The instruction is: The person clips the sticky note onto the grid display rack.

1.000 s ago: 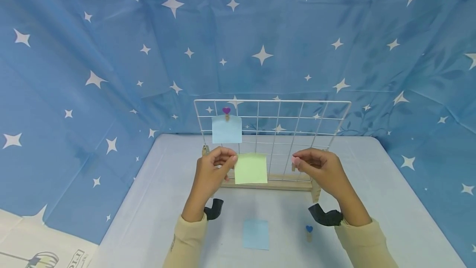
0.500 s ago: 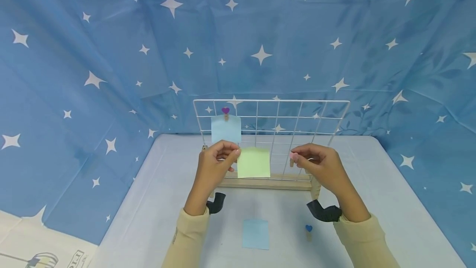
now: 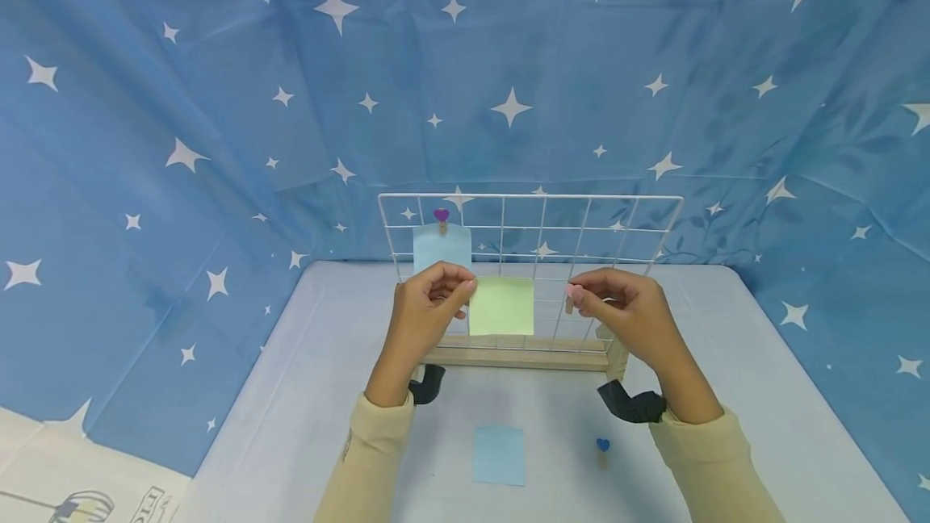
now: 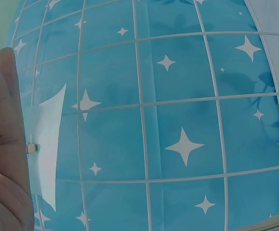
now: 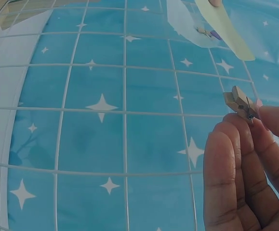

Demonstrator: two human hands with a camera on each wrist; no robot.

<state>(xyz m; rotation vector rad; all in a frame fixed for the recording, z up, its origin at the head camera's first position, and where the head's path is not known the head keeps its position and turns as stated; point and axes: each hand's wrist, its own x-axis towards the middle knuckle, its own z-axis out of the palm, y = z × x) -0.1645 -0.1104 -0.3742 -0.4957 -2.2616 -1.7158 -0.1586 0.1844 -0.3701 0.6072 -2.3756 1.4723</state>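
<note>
My left hand (image 3: 430, 307) pinches a yellow-green paper note (image 3: 502, 307) by its upper left corner, in front of a white wire grid (image 3: 559, 265). Between thumb and fingertips of my right hand (image 3: 626, 309) is a small wooden clothespin (image 5: 240, 103) with a pink ornament, held apart from the note. A light blue note (image 3: 441, 245) hangs at the grid's upper left under a clothespin with a purple heart (image 3: 441, 216); the left hand and green note cover its lower edge in the head view.
The grid stands in a wooden base (image 3: 516, 357) on a white-covered table (image 3: 291, 394). Nearer me lie another light blue note (image 3: 499, 456) and a clothespin with a blue heart (image 3: 603, 452). A blue star-patterned curtain (image 3: 508, 63) hangs behind.
My left hand has carried the green note up and slightly right, so it now overlaps the grid higher. My right hand has risen a little with the clothespin.
</note>
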